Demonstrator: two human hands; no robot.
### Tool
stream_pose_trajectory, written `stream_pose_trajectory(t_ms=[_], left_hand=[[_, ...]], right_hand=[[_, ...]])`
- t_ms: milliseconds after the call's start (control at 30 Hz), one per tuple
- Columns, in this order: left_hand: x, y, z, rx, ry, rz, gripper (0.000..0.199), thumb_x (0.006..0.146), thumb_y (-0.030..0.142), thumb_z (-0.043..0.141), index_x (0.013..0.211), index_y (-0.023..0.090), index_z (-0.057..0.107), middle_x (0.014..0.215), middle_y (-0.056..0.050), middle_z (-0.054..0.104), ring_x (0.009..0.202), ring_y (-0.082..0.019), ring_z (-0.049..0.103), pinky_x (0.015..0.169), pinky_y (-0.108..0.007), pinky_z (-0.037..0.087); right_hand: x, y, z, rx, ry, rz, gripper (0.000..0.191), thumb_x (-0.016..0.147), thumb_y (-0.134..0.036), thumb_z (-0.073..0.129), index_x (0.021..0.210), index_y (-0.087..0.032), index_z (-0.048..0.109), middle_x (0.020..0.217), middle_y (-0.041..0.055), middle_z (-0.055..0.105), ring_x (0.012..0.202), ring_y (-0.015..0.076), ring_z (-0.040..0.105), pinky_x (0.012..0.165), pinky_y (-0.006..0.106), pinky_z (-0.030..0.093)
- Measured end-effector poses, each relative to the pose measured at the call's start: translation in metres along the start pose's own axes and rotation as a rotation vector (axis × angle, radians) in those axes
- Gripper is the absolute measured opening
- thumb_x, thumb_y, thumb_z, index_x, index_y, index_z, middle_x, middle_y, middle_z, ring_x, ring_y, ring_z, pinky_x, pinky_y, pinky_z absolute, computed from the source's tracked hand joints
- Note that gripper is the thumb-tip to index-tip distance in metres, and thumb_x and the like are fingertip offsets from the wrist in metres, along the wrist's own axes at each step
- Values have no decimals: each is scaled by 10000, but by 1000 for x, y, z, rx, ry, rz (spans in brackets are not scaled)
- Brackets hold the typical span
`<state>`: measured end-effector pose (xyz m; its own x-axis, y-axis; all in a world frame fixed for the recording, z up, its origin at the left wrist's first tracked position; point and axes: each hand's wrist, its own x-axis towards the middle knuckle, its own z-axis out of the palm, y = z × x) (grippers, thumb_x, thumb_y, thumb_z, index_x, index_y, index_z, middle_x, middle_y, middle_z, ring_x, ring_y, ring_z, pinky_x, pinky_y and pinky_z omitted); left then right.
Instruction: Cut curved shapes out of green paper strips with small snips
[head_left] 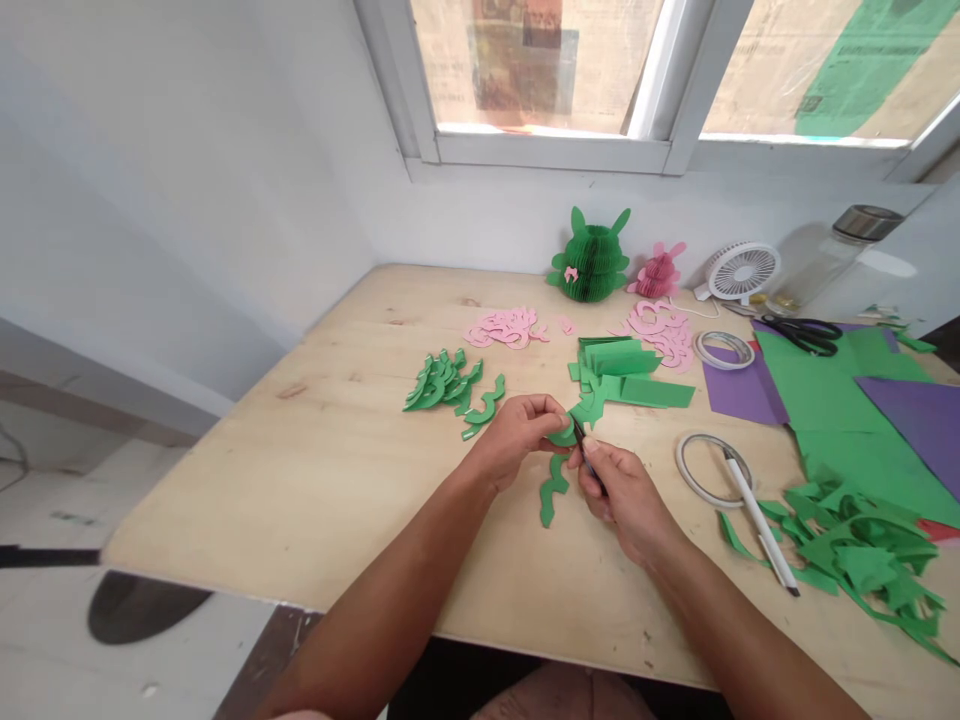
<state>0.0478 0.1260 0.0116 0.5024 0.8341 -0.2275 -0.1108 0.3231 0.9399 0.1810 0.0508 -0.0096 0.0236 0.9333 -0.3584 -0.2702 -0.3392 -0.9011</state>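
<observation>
Pinched in my left hand (pixel 519 437) is a piece of green paper (pixel 562 434). My right hand (pixel 619 490) is closed around a pair of scissors (pixel 590 457), whose dark blades meet the paper's right edge. Below my hands lies a wavy green paper strip (pixel 553 492). To the left rests a pile of curved green cut-outs (pixel 442 382), with one more wavy cut-out (pixel 487 405) beside it. Just beyond my hands are folded green paper pieces (pixel 622 360).
Pink paper cut-outs (pixel 506 327) lie farther back, before a green paper figure (pixel 592 265) and a pink one (pixel 658 272). At right are a white fan (pixel 742 272), black scissors (pixel 802 333), tape rolls (pixel 724 350), a white pen (pixel 761 525) and green scraps (pixel 862 545).
</observation>
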Motion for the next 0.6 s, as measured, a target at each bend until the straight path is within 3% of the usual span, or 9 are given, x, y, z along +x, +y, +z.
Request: stream_pose_trajectory(t_ms=[600], left_hand=[[1,0,-3,40,-6,-18,122,656,236,633,606,167,546,588,18,561,587,-116,550,711,-314,492]], right_hand=[[-2,-1,1,-11,-7,9,463,750,-615,638,728,-156,587,477,-83,374,383,38,191,411,249,66]])
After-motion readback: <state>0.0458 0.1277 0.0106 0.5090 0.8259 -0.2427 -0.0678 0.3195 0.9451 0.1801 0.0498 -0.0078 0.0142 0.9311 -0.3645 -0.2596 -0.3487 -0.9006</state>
